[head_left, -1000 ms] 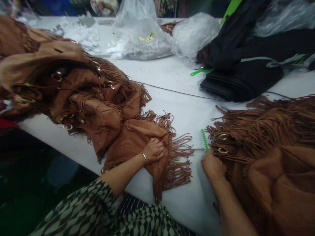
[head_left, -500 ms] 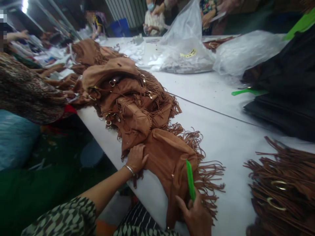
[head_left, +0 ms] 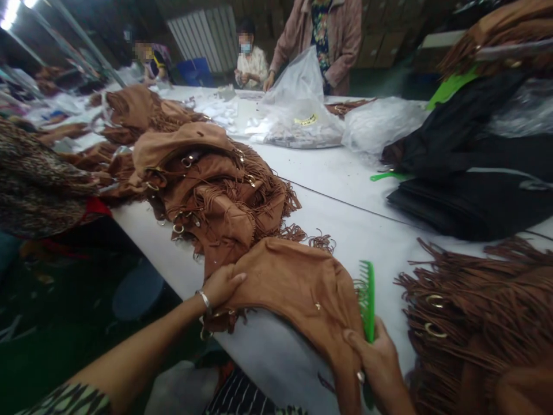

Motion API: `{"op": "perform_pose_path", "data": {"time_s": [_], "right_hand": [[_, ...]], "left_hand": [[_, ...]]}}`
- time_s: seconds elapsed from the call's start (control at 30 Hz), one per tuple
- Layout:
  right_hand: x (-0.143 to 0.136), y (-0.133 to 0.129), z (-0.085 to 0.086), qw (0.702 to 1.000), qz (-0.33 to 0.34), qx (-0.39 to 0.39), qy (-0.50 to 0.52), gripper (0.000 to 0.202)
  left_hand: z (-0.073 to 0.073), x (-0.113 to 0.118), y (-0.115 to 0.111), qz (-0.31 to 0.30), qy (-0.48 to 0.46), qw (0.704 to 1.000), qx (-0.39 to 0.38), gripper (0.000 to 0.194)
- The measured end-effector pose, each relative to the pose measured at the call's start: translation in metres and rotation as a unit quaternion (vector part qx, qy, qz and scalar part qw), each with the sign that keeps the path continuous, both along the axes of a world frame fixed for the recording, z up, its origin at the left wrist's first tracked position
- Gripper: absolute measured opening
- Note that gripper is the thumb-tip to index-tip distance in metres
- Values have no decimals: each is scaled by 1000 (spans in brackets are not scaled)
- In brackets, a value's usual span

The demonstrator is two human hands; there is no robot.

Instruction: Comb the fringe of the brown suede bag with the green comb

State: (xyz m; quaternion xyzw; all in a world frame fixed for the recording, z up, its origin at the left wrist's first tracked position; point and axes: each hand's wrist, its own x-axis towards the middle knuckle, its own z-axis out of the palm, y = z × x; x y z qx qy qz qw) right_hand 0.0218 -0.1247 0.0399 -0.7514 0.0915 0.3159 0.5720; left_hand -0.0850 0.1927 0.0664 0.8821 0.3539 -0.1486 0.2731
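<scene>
Fingers of right hand (head_left: 380, 360) grip comb (head_left: 367, 300) and bag (head_left: 298, 288); left hand (head_left: 220, 285) clasps its edge.

Fringed bag (head_left: 298, 288), near edge of the table (head_left: 345, 173): matt tan suede-like cloth, soft and creased, with small metal studs. Comb (head_left: 367, 300): bright green plastic, smooth, slightly glossy. Bracelet (head_left: 204, 300): polished metal. Heap of bags (head_left: 207, 178), left edge: same matt tan cloth, cut fringe, shiny metal rings. Table: smooth white surface, dull finish. Folded stack (head_left: 475, 196), right edge: black matt cloth. Sacks (head_left: 302, 109), far edge: clear, crinkled glossy plastic film.
</scene>
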Motion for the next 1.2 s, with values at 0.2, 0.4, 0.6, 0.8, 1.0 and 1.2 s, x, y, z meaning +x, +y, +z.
{"op": "perform_pose_path", "data": {"time_s": [0.2, 0.4, 0.6, 0.8, 1.0, 1.2], "right_hand": [[54, -19, 113, 989, -101, -42, -101, 66], [46, -15, 184, 949, -172, -100, -246, 50], [-15, -7, 114, 942, -152, -131, -270, 82], [-105, 25, -13, 978, -62, -160, -116, 79], [-141, 16, -48, 983, 117, -142, -28, 70], [-104, -30, -33, 979, 55, -171, -100, 72]], "left_hand": [[103, 105, -1, -190, -27, 976, 99, 22], [177, 187, -7, -282, -74, 930, 224, 32], [141, 192, -7, -351, -29, 904, 241, 40], [22, 145, -18, -376, 105, 896, 211, 25], [-22, 94, -7, -375, 214, 868, 245, 33], [-10, 86, -34, -325, -24, 881, 342, 43]]}}
